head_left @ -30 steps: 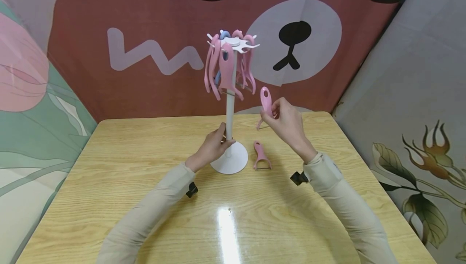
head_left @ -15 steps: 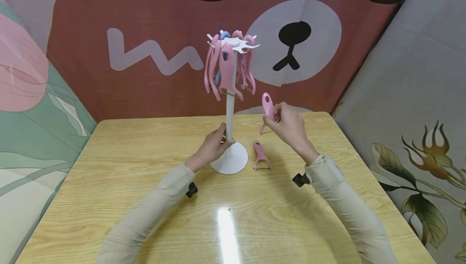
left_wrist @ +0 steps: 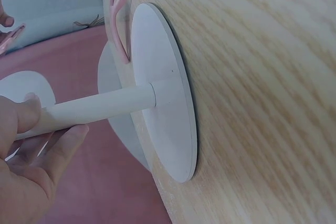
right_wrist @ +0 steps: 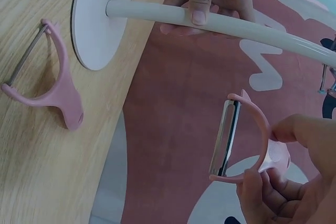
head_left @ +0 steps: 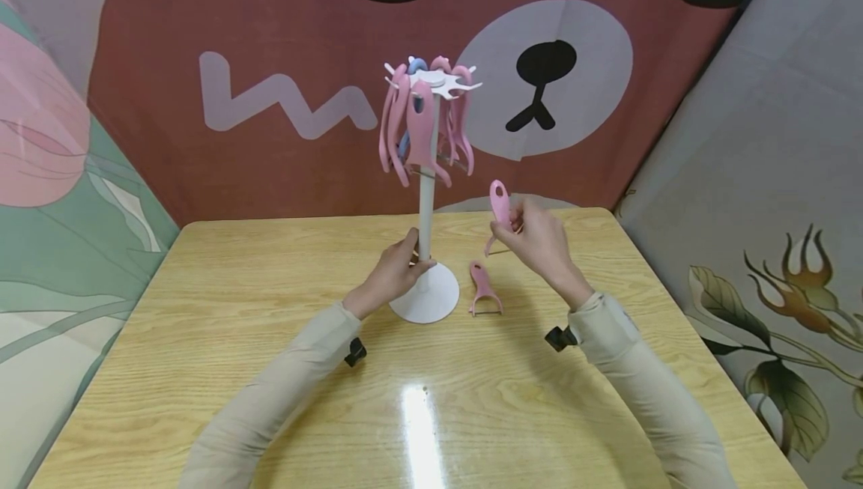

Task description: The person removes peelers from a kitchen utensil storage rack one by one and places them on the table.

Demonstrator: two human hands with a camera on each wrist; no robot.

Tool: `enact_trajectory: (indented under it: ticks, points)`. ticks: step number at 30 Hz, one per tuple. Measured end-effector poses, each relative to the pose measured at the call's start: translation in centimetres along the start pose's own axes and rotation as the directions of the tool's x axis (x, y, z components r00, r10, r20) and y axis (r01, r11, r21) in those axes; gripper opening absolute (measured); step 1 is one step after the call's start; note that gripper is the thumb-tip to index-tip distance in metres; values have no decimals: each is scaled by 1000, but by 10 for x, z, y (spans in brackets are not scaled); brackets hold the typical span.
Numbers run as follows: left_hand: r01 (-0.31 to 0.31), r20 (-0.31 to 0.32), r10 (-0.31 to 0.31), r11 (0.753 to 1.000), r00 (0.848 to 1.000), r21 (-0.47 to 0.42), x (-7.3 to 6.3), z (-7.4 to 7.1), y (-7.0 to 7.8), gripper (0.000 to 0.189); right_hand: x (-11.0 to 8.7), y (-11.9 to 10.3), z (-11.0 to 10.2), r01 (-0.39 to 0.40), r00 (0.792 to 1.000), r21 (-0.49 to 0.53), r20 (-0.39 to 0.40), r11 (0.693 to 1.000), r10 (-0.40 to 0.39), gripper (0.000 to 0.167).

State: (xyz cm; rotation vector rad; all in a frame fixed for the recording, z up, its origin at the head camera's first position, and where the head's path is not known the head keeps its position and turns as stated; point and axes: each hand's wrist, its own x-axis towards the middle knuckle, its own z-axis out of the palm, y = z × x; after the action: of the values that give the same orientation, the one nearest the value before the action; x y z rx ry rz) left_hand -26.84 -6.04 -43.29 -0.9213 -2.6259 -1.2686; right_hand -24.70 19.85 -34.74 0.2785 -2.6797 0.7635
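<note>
A white stand (head_left: 427,212) rises from a round base, its spoked top hung with several pink peelers (head_left: 419,126) and a blue one (head_left: 416,64). Low on the pole, my left hand (head_left: 393,270) grips it between thumb and fingers; the left wrist view shows that hand (left_wrist: 31,156) round the white pole (left_wrist: 100,106). My right hand (head_left: 539,238) pinches a pink Y-shaped peeler (head_left: 500,204) in the air right of the pole, handle end up. In the right wrist view its blade (right_wrist: 226,137) faces away from the fingers. Another pink peeler (head_left: 482,287) lies beside the base.
The wooden table (head_left: 283,264) runs back to a red cloth backdrop (head_left: 270,159) with a bear print. A grey floral cloth (head_left: 755,174) borders the right side. Small black devices sit at both wrists, such as the right one (head_left: 561,338).
My right hand has moved slightly down and to the right with the peeler, away from the stand's top. My left hand and the stand have stayed in place.
</note>
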Motion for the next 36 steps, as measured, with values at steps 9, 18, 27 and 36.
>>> enact_trajectory:
  ticks: [9,18,27,36]
  points:
    - [-3,3,3,1000,1000,1,0,1,0,28,-3,5,1,12,1000,-25,20,1000,-12,31]
    - [-6,1,6,1000,1000,6,0,0,0,29,-4,13,2,0,998,-48,63,999,3,30]
    - [15,9,-15,1000,1000,15,0,0,1,28,-5,19,3,-19,994,-79,103,997,27,28]
    - [0,1,0,1000,1000,7,0,1,0,27,-8,26,3,-24,992,-97,122,995,36,27]
